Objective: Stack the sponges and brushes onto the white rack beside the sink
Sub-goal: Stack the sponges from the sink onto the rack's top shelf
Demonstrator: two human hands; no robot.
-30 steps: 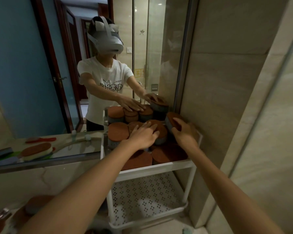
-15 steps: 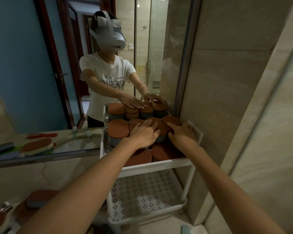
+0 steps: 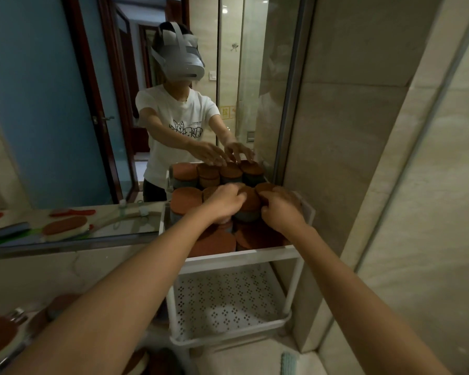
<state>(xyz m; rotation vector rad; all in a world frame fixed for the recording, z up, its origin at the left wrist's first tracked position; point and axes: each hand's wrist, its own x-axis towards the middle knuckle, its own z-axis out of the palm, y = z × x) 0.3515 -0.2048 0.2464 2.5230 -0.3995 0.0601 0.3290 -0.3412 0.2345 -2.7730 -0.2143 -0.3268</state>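
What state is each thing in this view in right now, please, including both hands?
White perforated rack, upright beside the wall, top shelf full.
Rust-topped round sponges, stacked on that top shelf.
Left hand, resting flat on sponge tops.
Right hand, fingers arched over the rear right sponge.
Oval rust-topped brush, lying on the glass ledge, not yet racked.

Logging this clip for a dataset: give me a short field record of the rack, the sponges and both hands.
rack: white rack, two tiers in view
top tier: packed with rust-topped sponges, stacked in layers
lower tier: perforated shelf
left hand: on the middle sponges, fingers bent, grip unclear
right hand: on the right rear sponges, fingers bent, grip unclear
behind: mirror reflecting rack and person
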